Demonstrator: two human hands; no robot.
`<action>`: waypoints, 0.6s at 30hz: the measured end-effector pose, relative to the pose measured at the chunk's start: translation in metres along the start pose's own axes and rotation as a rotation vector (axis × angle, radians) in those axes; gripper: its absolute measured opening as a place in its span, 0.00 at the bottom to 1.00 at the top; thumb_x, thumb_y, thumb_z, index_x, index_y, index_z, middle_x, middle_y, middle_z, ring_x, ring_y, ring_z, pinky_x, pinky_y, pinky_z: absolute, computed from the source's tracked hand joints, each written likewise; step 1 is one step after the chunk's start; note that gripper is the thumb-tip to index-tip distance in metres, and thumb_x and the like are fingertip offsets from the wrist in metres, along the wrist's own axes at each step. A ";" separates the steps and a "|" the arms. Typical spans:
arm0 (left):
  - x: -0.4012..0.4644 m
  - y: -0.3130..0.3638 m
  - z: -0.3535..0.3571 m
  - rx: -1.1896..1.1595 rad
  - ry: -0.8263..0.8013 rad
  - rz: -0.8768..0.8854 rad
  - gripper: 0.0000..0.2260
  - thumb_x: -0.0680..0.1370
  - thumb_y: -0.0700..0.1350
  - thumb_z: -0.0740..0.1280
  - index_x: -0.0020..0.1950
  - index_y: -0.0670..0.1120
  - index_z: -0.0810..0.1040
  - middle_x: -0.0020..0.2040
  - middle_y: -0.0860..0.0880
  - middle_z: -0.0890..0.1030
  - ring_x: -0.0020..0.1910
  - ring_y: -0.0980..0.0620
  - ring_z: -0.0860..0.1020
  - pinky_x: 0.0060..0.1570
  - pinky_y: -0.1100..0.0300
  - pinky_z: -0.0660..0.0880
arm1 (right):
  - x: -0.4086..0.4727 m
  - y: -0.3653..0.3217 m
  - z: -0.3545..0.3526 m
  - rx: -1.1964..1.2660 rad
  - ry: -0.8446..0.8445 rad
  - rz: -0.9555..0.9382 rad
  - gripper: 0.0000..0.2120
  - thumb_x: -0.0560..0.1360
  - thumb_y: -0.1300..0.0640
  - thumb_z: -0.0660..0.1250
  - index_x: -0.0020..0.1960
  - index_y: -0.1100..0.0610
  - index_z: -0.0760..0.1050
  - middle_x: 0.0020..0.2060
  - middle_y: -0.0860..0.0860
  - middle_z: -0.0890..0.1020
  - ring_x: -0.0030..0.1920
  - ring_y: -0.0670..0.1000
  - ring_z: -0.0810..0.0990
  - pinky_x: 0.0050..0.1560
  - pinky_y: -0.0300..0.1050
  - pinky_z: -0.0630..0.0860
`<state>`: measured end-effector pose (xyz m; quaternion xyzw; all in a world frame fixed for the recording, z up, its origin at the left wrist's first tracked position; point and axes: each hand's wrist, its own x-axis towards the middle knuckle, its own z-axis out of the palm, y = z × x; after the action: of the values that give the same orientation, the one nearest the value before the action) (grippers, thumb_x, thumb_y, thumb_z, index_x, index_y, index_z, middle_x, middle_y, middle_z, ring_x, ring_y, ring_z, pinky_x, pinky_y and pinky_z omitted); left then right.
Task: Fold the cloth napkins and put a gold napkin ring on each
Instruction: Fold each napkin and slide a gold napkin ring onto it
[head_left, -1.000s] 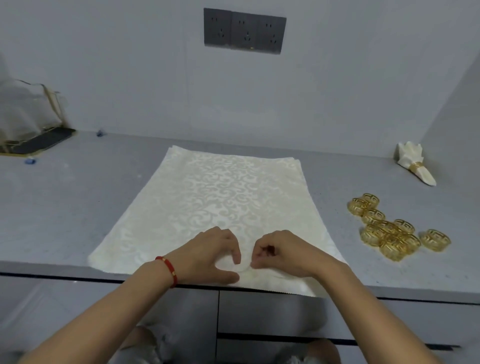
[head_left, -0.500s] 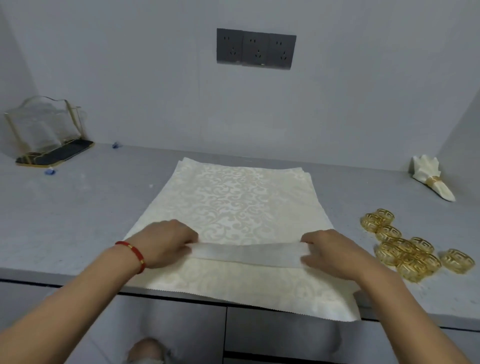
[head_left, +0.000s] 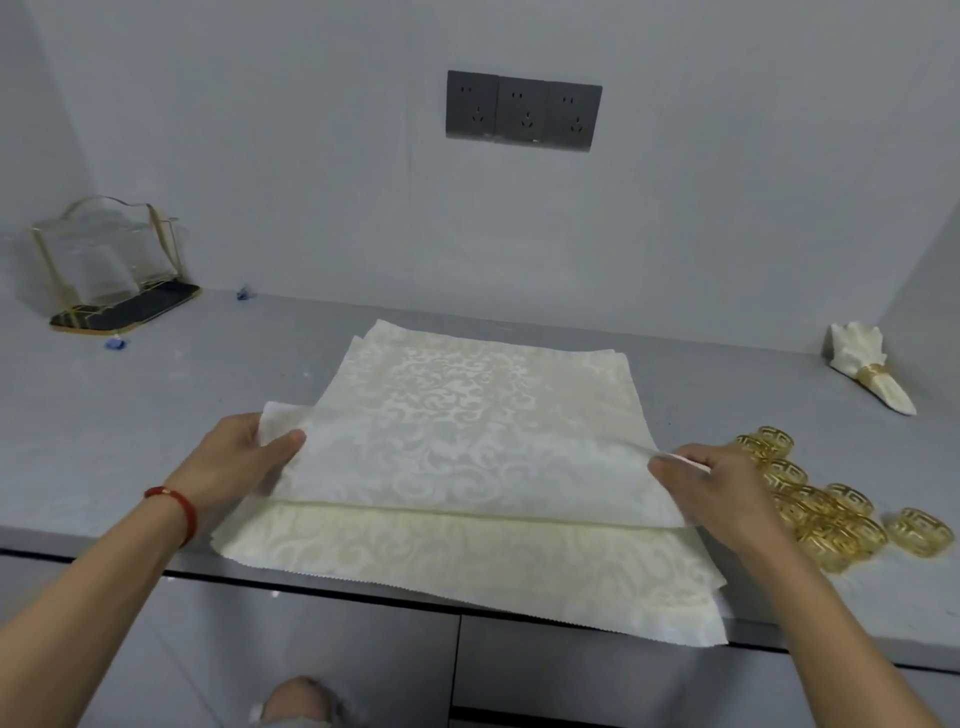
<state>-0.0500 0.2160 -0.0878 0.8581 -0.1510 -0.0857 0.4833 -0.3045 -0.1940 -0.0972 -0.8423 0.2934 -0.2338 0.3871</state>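
Observation:
A stack of cream patterned cloth napkins (head_left: 467, 566) lies on the grey counter (head_left: 130, 415), its near edge hanging over the front. The top napkin (head_left: 457, 447) has a folded band across its near part. My left hand (head_left: 234, 467) pinches the left end of that fold, thumb on top. My right hand (head_left: 722, 483) pinches the right end. A pile of several gold napkin rings (head_left: 826, 504) sits right of the stack, just beyond my right hand. A finished folded napkin with a gold ring (head_left: 867, 369) lies at the far right.
A clear holder with a gold frame on a dark tray (head_left: 114, 280) stands at the back left. Small blue bits (head_left: 117, 343) lie near it. A row of grey wall sockets (head_left: 523, 111) is above the counter. Cabinet fronts (head_left: 363, 670) run below the edge.
My hands moved apart from the middle of the near edge to the napkin's two sides. The top napkin's near part has been lifted and folded farther back, widening the fold.

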 end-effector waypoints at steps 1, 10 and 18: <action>-0.003 -0.002 -0.007 0.042 -0.049 -0.004 0.09 0.81 0.47 0.69 0.45 0.42 0.81 0.31 0.51 0.83 0.29 0.52 0.79 0.35 0.57 0.76 | -0.004 0.001 -0.006 -0.095 -0.081 -0.007 0.16 0.77 0.48 0.73 0.42 0.61 0.83 0.31 0.53 0.82 0.33 0.56 0.78 0.37 0.46 0.70; 0.021 -0.004 -0.049 0.063 -0.320 -0.124 0.10 0.81 0.48 0.67 0.54 0.43 0.84 0.48 0.44 0.87 0.47 0.41 0.86 0.54 0.46 0.79 | -0.003 -0.014 -0.035 -0.033 -0.369 0.101 0.10 0.81 0.53 0.69 0.49 0.58 0.85 0.26 0.44 0.75 0.25 0.44 0.71 0.36 0.43 0.70; 0.151 0.004 0.017 0.399 -0.001 -0.105 0.20 0.78 0.47 0.71 0.29 0.45 0.68 0.26 0.46 0.68 0.27 0.47 0.67 0.32 0.58 0.61 | 0.116 0.011 0.031 -0.147 0.023 0.188 0.16 0.75 0.52 0.73 0.36 0.62 0.75 0.31 0.60 0.76 0.31 0.61 0.75 0.37 0.46 0.66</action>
<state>0.0867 0.1491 -0.0936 0.9434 -0.1203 -0.0794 0.2987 -0.2050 -0.2625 -0.1052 -0.8344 0.3920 -0.1838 0.3410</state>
